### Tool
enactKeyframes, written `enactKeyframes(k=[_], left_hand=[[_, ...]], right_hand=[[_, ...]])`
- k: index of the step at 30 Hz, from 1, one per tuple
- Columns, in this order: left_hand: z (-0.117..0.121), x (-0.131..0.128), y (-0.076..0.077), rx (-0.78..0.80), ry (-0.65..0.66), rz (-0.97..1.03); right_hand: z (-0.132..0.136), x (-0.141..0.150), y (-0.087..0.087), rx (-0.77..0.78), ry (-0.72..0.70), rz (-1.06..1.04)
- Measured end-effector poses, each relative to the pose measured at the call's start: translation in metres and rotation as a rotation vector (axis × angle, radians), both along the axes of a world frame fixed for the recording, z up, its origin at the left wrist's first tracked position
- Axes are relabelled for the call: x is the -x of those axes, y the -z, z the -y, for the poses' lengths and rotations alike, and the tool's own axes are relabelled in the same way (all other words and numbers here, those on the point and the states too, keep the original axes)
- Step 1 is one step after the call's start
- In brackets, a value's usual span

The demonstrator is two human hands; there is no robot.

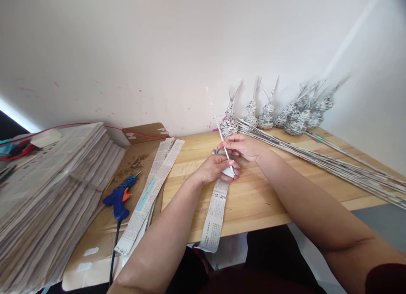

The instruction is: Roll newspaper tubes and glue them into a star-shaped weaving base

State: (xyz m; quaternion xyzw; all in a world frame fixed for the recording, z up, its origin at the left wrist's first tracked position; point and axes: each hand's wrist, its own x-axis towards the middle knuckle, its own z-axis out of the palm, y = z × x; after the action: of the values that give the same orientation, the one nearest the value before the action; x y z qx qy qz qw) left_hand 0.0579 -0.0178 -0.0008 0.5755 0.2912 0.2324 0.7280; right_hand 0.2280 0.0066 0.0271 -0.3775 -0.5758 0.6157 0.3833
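Note:
Between my hands a newspaper strip (pixel 215 216) is partly rolled into a thin white paper tube (pixel 214 112) that slants up toward the wall. My left hand (pixel 217 167) is closed on the lower end, where the strip widens. The thumb and fingers of my right hand (pixel 242 146) pinch the tube a little higher up. From my left hand the flat printed part of the strip hangs down over the table's front edge. A small grey curled object (pixel 215 151) sits just behind my left hand, partly hidden.
Several woven paper figures (pixel 229 126) with upright ends stand along the wall. Long rolled paper tubes (pixel 304 152) lie across the right of the wooden table (pixel 253 201). At left are loose newspaper strips (pixel 155 184), a blue glue gun (pixel 119 199) on cardboard (pixel 91 264), and a tall newspaper stack (pixel 57 192).

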Motion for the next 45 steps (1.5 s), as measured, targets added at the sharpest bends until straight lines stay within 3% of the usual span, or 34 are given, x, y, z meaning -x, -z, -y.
enactKeyframes(k=[5, 10, 15, 20, 28, 33, 36, 43, 45], left_hand=[[0.002, 0.0, -0.002, -0.004, 0.036, 0.016], [0.002, 0.0, -0.003, -0.008, 0.004, 0.002], [0.001, 0.0, -0.001, -0.007, 0.031, 0.012], [0.0, 0.0, 0.0, -0.002, 0.015, 0.004], [0.0, 0.0, 0.002, -0.002, 0.017, 0.018], [0.001, 0.002, -0.002, -0.017, 0.049, 0.016], [0.001, 0.002, -0.002, -0.015, 0.091, 0.013], [0.001, 0.003, 0.0, -0.027, 0.107, 0.016], [0.001, 0.003, 0.0, -0.031, 0.1, 0.018]], right_hand=[[0.0, 0.004, 0.001, 0.054, 0.116, -0.035], [0.0, 0.001, 0.0, 0.044, -0.036, -0.011], [-0.001, 0.003, 0.0, 0.005, 0.196, -0.086], [-0.003, -0.002, 0.002, 0.015, -0.008, -0.039], [0.003, 0.005, -0.003, 0.001, 0.095, 0.016], [-0.003, -0.008, 0.002, 0.015, -0.112, -0.042], [-0.006, -0.012, 0.005, 0.029, -0.137, -0.058], [-0.006, -0.004, 0.004, 0.042, 0.079, -0.08], [-0.005, -0.004, 0.003, 0.035, 0.08, -0.089]])
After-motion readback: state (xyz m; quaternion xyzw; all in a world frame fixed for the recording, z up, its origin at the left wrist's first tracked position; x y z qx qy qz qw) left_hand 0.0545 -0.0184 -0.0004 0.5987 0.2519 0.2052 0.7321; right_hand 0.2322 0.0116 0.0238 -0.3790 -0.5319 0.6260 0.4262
